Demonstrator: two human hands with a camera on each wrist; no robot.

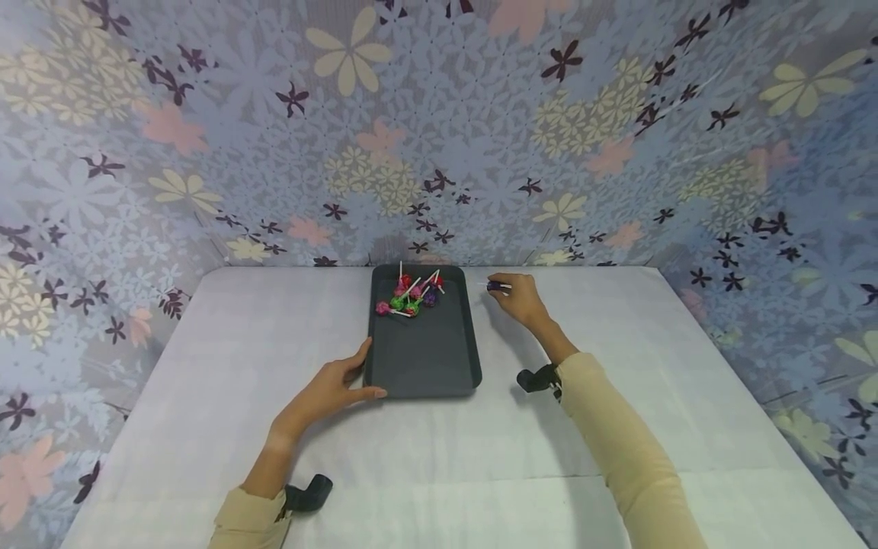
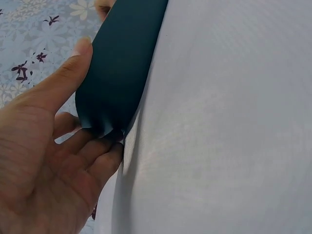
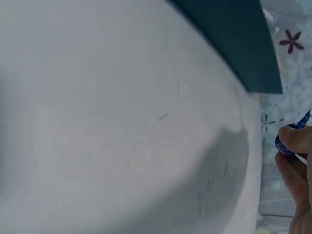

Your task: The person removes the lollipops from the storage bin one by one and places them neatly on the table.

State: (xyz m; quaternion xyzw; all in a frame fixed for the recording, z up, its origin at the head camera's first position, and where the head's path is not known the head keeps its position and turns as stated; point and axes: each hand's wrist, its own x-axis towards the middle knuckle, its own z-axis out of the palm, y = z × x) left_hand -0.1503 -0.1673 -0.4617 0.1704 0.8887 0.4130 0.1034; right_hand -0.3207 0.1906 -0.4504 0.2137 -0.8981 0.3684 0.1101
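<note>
A dark grey tray lies on the white-covered table, with several wrapped lollipops in red, pink, green and purple heaped at its far end. At the tray's near left corner my left hand grips the edge; the left wrist view shows the thumb along one side of the tray wall and the curled fingers at its lower edge. Just right of the tray's far end, my right hand pinches a dark blue wrapped lollipop between thumb and fingers, above the table. Most of that hand is outside the right wrist view.
The white cloth covers the table on both sides of the tray. Floral fabric hangs behind the table and down both sides. A black wrist device sits on the left wrist, and another black device on the right.
</note>
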